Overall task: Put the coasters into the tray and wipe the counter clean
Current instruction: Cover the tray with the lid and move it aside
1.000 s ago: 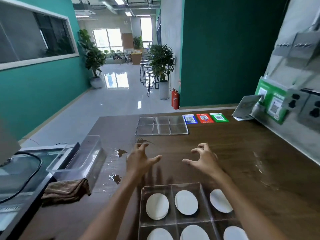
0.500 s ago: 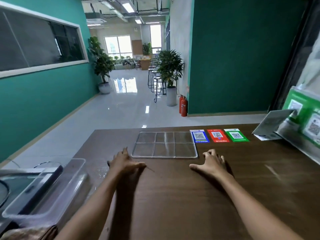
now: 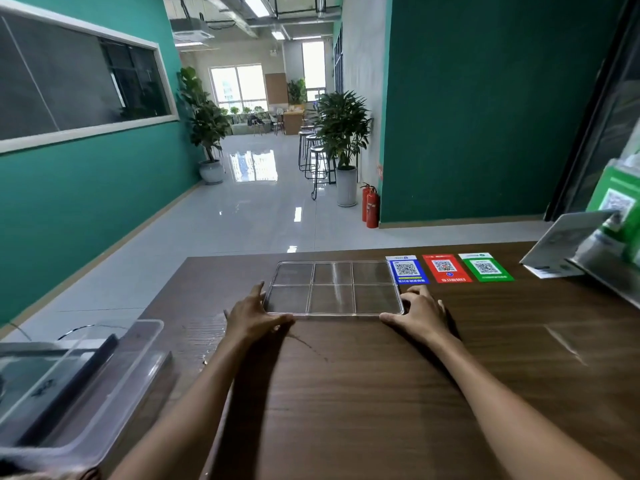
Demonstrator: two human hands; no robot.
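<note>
One clear plastic tray [image 3: 334,288], flat and split into six square compartments (all bare), lies near the far edge of the dark wood-grain counter [image 3: 381,393]. Two hands flank it: the left hand [image 3: 254,315] spread flat against its near-left corner, the right hand [image 3: 420,313] splayed at its near-right corner, neither closed around it. Three QR cards [image 3: 446,268], blue, red and green, lie just right of the tray. One clear plastic bin [image 3: 104,386] sits at left, cut off by the frame. No coasters are in view.
</note>
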